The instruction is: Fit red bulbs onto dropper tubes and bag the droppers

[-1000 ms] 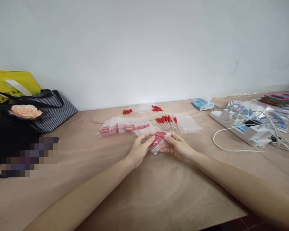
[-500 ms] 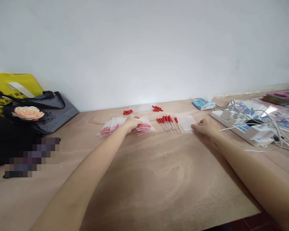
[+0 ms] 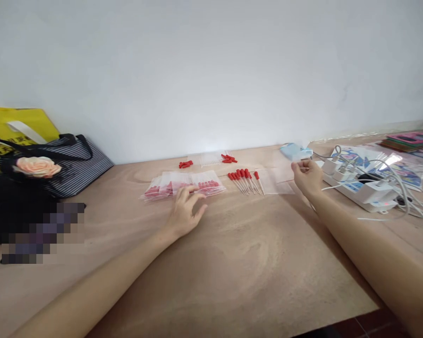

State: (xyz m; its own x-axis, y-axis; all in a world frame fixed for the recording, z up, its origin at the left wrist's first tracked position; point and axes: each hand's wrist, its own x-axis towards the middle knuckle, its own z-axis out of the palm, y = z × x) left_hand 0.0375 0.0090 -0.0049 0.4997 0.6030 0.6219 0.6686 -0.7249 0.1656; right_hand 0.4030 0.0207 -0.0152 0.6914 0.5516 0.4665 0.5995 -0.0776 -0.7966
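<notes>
My right hand pinches a clear plastic bag, lifted above a flat stack of the same bags. My left hand is open, fingers apart, just in front of the filled bags, whose red contents show through the plastic. Between the two hands lies a row of droppers with red bulbs and thin clear stems. Farther back, two small heaps of red rubber bulbs flank several clear glass tubes by the wall.
A white power strip with chargers and tangled cables stands at the right, near a blue-and-white packet. Colourful sheets lie behind it. On the left are a striped bag and a yellow bag.
My right hand has raised a bag off the stack and moved slightly right. My left hand has drawn back toward me from the filled bags, its fingers now spread.
</notes>
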